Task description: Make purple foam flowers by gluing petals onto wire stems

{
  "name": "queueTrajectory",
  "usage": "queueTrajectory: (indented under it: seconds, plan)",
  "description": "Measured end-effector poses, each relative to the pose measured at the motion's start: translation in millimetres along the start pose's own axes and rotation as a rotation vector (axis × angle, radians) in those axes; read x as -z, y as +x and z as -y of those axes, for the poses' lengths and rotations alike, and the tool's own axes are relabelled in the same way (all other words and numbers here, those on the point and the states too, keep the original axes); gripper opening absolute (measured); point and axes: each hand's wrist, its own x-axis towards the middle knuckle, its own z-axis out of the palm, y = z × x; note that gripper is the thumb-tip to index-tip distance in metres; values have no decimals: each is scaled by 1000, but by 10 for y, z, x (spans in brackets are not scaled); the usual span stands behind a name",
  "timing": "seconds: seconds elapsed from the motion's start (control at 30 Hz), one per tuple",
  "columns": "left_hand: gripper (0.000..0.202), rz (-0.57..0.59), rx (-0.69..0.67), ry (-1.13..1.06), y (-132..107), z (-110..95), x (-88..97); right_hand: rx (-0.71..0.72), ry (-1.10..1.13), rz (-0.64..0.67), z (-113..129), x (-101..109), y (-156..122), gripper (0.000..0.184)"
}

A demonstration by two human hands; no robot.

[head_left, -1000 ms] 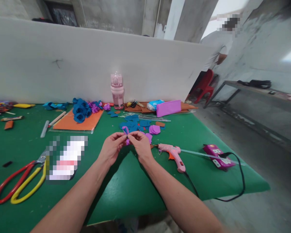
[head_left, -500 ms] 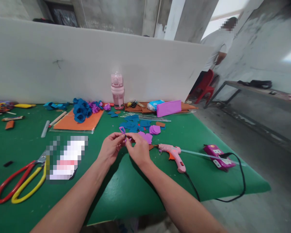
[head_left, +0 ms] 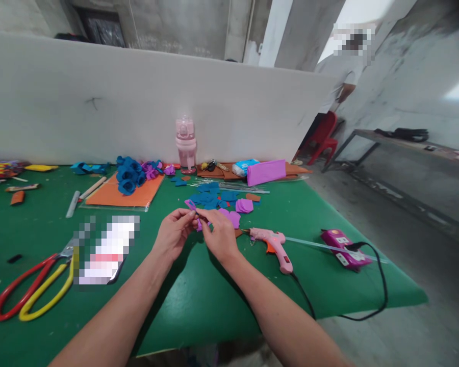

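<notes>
My left hand (head_left: pixel 173 233) and my right hand (head_left: pixel 221 235) meet over the table, thumbs and fingers pinched around a small purple petal piece (head_left: pixel 190 204). One end of it pokes up above my left fingertips; a dark bit shows where the hands meet, and the rest is covered by fingers. Beyond my right hand lie loose purple petals (head_left: pixel 234 219), a stack of rounded purple petals (head_left: pixel 245 205) and scattered blue petals (head_left: pixel 206 196). A pink glue gun (head_left: pixel 273 242) rests to the right, a clear glue stick jutting from its rear.
Scissors (head_left: pixel 42 285) and a phone (head_left: pixel 109 250) lie left on the green table (head_left: pixel 191 316). Blue rolled flowers (head_left: pixel 129 176) sit on an orange sheet (head_left: pixel 118 198). A pink bottle (head_left: pixel 185 145) stands by the white board (head_left: pixel 137 102). A cord links the glue gun and purple power strip (head_left: pixel 346 250).
The purple piece has tilted slightly left and down between my fingers. Both hands stay pinched in nearly the same place. The person in the background has shifted slightly.
</notes>
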Motion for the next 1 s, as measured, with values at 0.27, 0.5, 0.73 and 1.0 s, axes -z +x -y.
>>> queueTrajectory:
  seconds: [0.27, 0.5, 0.73, 1.0]
  plan:
    - [20, 40, -200, 172, -68, -3, -76, -158, 480, -95, -25, 28, 63, 20]
    - [16, -33, -245, 287, -101, -36, -97, -292, 749, -67, -57, -12, 74, 9]
    - [17, -103, -286, 376, -81, -26, -79, -307, 706, -69, -88, -26, 78, 20]
    - [10, -111, -342, 449, -108, -5, -101, -183, 572, -33, -38, 32, 42, 22]
